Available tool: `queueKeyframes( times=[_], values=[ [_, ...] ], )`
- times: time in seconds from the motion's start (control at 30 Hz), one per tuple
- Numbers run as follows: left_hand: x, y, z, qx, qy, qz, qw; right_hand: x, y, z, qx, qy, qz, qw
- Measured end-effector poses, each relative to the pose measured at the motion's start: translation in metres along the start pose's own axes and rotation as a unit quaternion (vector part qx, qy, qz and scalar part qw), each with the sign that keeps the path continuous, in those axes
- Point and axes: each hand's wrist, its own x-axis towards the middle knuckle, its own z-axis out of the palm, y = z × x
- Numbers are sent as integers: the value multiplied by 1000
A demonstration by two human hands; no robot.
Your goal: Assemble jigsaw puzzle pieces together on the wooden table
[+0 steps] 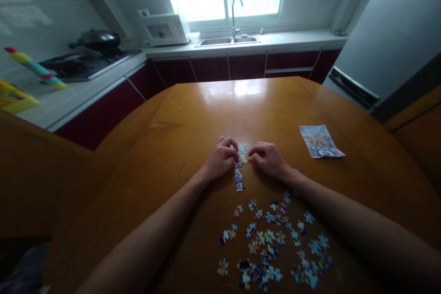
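A narrow strip of joined jigsaw puzzle pieces (239,177) lies on the wooden table, wider at its far end. My left hand (223,158) rests against the strip's left side, fingers curled and thumb at its edge. Across from it, my right hand (268,158) has its fingers bent and pinched together close to the right edge; whatever lies between those fingertips is hidden. Several loose puzzle pieces (270,236) are scattered on the near side of the table, between my forearms. Some of them overlap in small heaps.
On the wooden table (193,115), a printed picture sheet (321,141) lies to the right. Beyond are a counter with a sink (227,41), a microwave (163,30) and a stove with a pan (98,40). A refrigerator (389,32) stands at the right.
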Motion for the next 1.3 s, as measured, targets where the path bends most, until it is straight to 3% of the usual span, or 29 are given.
queueKeyframes(
  times=[0.4, 0.67, 0.87, 1.3],
  values=[
    [0, -1, -1, 5, -41, 4, 999, -2, -6, -3, -62, -105, -28, 992],
    [0, 0, 0, 15, -42, 0, 999, -1, 0, 0, -11, -54, -16, 998],
    [0, -1, 1, 17, -42, -3, 999, -1, -5, -2, -76, -105, -15, 991],
    [0, 2, 0, 31, -52, -4, 998, 1, -6, -2, -70, -104, -6, 992]
  ],
)
